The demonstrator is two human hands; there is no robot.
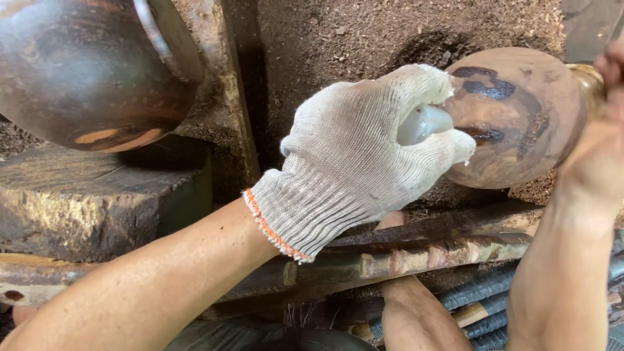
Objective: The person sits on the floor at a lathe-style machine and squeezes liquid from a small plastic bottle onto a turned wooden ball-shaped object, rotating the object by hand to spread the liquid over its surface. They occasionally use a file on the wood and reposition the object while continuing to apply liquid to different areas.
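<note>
My left hand (364,156) wears a white knitted glove with an orange cuff edge. It is closed around a small pale translucent bottle (424,123) whose tip touches a rounded brown wooden piece (520,117) with dark patches. My bare right hand (601,130) is at the right edge and holds the far end of that wooden piece; most of its fingers are out of frame.
A large dark rounded wooden vessel (84,71) sits at the top left above a rough block (97,201). A rusty metal bar (422,257) runs across below my hands. Sawdust (364,32) covers the ground behind. Ribbed rods (487,292) lie at the lower right.
</note>
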